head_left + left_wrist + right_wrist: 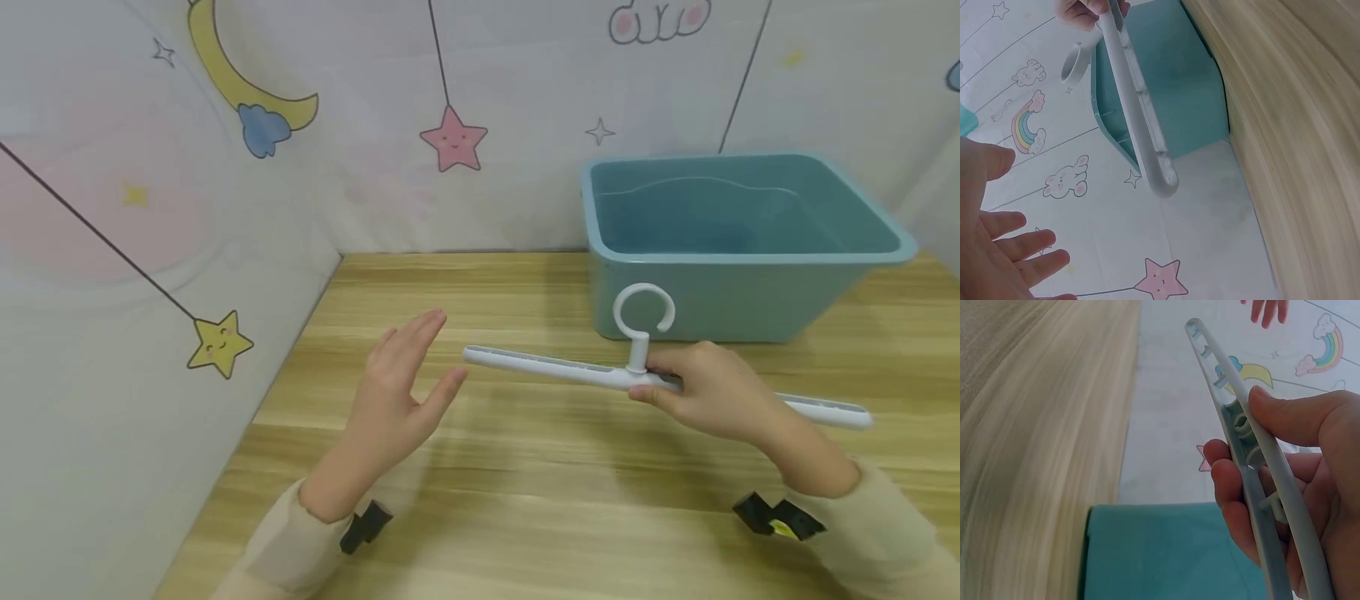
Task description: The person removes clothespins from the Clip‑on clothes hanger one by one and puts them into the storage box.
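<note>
A white plastic clothes hanger [555,368] with a round open hook is held above the table, its long bar tilted slightly down to the right in the head view. My right hand [712,392] grips the bar just right of the hook, thumb on the near side. In the right wrist view the hanger [1285,487] shows its hollow, ribbed underside between thumb and curled fingers. My left hand [397,392] hovers beside the hanger's left end, apart from it, with fingers extended and thumb spread. The left wrist view shows that hand [997,244] holding nothing.
Behind the right hand stands a blue-green plastic bin [705,292] on the wooden table [465,292], near the back wall. A white cloth with cartoon prints [510,200] covers the back and left walls. Small black devices [365,527] are worn on the wrists.
</note>
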`<state>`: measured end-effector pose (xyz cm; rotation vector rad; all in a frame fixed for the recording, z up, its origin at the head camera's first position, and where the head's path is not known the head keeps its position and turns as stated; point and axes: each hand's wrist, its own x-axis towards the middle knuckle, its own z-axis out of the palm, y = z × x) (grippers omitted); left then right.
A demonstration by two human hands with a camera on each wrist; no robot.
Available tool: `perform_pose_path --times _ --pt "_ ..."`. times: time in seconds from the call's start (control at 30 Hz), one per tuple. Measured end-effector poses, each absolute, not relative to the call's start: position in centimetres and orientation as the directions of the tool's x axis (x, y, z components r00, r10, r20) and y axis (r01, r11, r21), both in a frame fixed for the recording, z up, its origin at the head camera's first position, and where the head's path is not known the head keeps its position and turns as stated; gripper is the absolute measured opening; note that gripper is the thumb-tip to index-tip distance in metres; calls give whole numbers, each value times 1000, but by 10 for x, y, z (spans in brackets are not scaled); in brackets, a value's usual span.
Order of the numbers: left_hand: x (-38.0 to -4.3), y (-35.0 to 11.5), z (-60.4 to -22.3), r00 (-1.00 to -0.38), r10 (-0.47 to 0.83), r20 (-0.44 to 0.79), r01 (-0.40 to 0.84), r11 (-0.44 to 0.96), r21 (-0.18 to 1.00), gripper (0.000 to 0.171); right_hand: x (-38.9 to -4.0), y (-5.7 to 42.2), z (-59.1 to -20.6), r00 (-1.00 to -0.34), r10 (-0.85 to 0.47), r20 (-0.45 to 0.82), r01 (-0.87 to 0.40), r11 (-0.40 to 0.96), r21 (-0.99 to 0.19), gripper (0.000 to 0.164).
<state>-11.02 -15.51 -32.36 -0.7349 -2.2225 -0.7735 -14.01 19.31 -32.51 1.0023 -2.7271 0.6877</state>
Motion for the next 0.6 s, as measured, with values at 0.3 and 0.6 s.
perform_pose_path --times 0.3,0.6 --pt "-108 -162 -321 -647 309 697 631 730 263 68 -146 185 -336 -728 -626 282 -685 638 -352 16" --pt "-107 -165 -319 -765 363 531 545 805 234 79 -147 181 -349 -748 -645 157 -623 602 -499 17"
